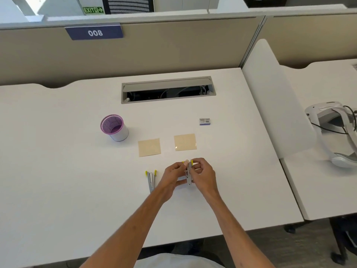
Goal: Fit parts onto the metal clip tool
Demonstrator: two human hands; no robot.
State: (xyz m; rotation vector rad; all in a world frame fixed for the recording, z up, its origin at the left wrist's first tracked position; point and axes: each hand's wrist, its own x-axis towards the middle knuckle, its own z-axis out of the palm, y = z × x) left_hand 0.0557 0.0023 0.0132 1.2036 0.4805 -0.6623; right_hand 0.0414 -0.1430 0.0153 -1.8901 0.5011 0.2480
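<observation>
Head view: writing first. A blue plate (94, 32) at upper left of the frame reads "008"; above it a green sign (93, 10) reads "EXIT" with an arrow. A small box (204, 121) at centre right bears print too small to read.

Just below centre, both hands meet over the white desk (58, 151). The left hand (172, 176) and right hand (202, 176) pinch a grey stapler (189, 174) with yellow tips between them, held upright.

A second stapler (151, 180) lies just left of the left hand. Two tan squares (149, 147) (185, 142) lie above the hands, a purple cup (114, 127) further left. Bare desk spreads at both sides; its front edge runs under the forearms.
</observation>
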